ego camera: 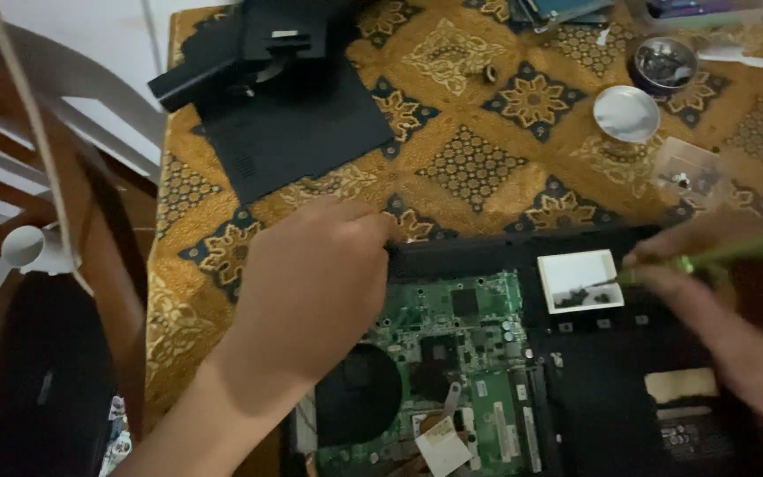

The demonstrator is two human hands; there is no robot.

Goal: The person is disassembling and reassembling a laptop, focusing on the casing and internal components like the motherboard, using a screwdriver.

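Our left hand [311, 287] rests with fingers curled, holding nothing, on the upper left corner of the opened laptop [523, 353], which lies at the near edge of the desk [470, 168] with its green circuit board [461, 327] bared. Our right hand [717, 291], blurred, keeps a closed grip on a green-handled screwdriver [726, 256], its tip at a small white-rimmed recess [580, 281] in the black case. Farther back lie a black cover panel [293, 132] and two small round dishes [626, 113].
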